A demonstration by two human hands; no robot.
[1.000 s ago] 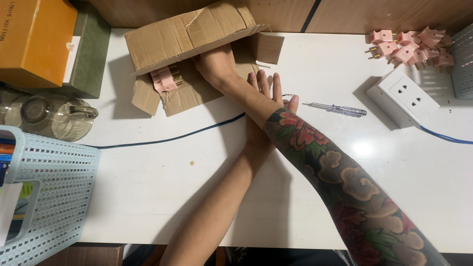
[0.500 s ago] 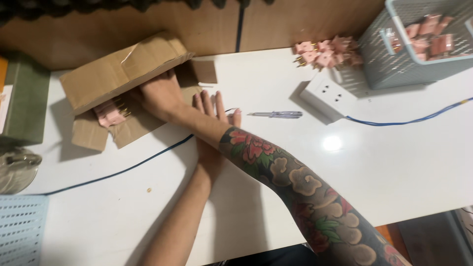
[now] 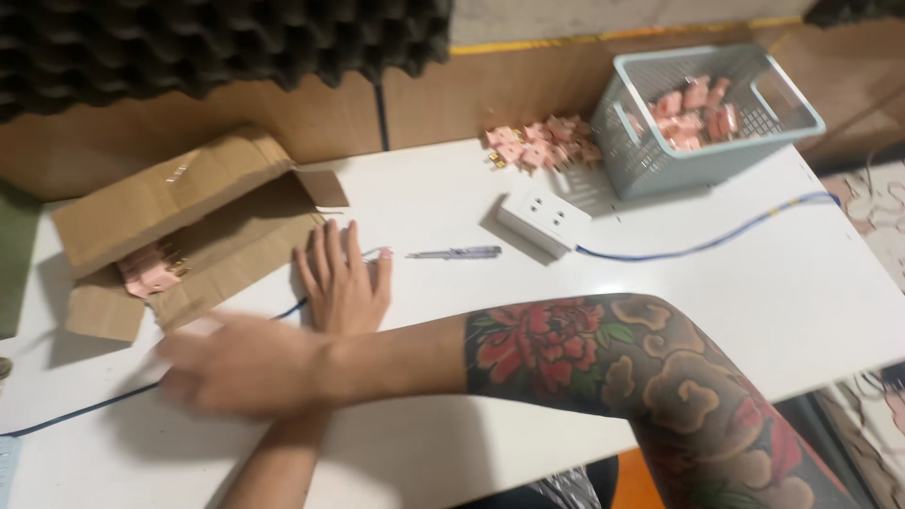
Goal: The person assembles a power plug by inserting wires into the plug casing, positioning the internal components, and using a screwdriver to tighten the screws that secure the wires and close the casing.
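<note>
Nearby, one cardboard box (image 3: 189,226), two hands.

The scene is evenly lit from above; soft shadows are cast beside the cardboard box (image 3: 179,226). The right hand (image 3: 236,363) is smeared by motion blur at lower left

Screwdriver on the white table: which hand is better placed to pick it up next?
Probably the left. The left hand lies flat and empty on the table, just left of the screwdriver. The right hand is crossed over to the far left, blurred, and farther from the screwdriver.
</note>
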